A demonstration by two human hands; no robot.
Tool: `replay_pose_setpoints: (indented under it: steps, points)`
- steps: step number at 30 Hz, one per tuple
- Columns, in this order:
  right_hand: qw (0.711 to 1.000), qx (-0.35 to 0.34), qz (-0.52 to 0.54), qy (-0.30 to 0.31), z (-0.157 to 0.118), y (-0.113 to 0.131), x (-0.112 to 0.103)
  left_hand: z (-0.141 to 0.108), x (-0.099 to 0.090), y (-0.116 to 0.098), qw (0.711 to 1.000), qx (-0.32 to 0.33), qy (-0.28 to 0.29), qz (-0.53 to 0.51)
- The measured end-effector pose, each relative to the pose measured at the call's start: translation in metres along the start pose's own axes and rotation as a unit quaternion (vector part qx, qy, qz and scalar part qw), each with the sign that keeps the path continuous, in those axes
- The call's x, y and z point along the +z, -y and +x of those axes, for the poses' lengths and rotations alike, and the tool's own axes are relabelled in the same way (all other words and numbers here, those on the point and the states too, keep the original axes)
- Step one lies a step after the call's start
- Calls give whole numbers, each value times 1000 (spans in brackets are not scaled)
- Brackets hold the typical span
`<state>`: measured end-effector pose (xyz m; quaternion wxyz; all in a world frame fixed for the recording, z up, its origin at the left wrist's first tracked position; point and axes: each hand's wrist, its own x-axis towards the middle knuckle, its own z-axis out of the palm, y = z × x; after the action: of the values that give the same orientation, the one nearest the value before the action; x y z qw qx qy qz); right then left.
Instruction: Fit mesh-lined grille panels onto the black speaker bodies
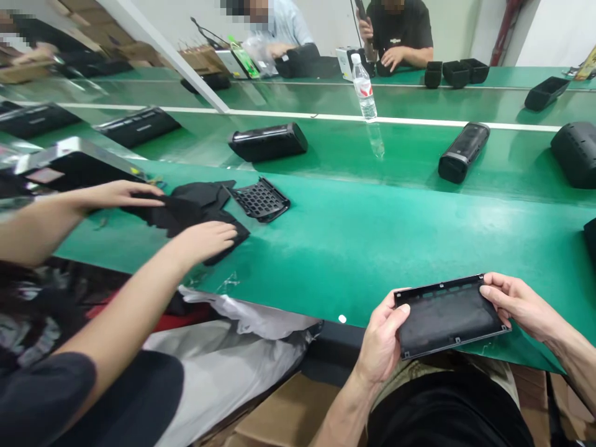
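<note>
Head view: a green belt-topped workbench (354, 248) runs across the scene, carrying black plastic housings (267, 141) spaced along it. Nearer, a co-worker's nearer hand (200, 243) rests on soft-looking black sheets (186, 208) beside a perforated black grille (259, 200). Just off the bench's near edge, the person's left hand (382, 338) and right hand (521, 304) hold a flat black panel (447, 316) by its opposite ends, fingers curled firmly around its thin, notched rim, its dull, faintly dusty face turned upward.

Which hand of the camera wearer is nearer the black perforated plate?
Left. The left hand is below and right of the black perforated plate; the right hand is farther right, beyond the black panel.
</note>
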<state>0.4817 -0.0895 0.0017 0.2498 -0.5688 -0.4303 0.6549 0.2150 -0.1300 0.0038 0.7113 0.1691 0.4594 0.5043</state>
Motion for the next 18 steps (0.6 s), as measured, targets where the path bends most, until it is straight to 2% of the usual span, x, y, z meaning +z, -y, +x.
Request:
replay_pose_setpoints:
  steps: [18]
  points:
    - [1000, -3, 7, 5, -6, 0, -3, 0, -1, 5, 1000, 2, -5, 1]
